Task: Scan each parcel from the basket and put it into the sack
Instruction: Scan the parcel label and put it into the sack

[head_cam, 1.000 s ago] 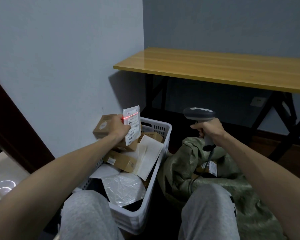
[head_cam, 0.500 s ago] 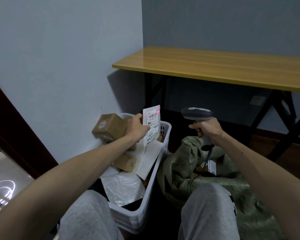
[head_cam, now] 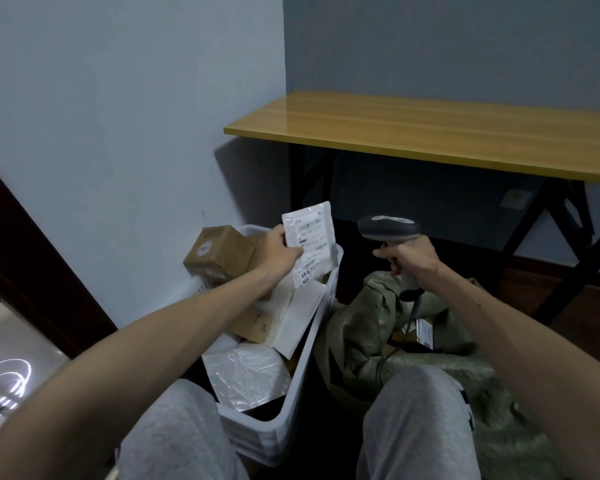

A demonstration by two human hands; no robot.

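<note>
— What is changed about the parcel?
— The parcel (head_cam: 310, 247) is now held above the far right rim of the basket (head_cam: 257, 441). Compared with a second ago, it is shifted rightward from the basket's far left side, and the red scan line is gone from its label.
— And the grips?
— The parcel's left edge is pinched by the left grip (head_cam: 278, 252). The scanner (head_cam: 388, 230), raised just right of the basket, is clasped by its handle in the right grip (head_cam: 413, 259).
— What is meant for the task?
— The scan is judged done, and the parcel is judged bound for the sack (head_cam: 357, 327), which lies open right of the basket. More parcels are left in the basket.
</note>
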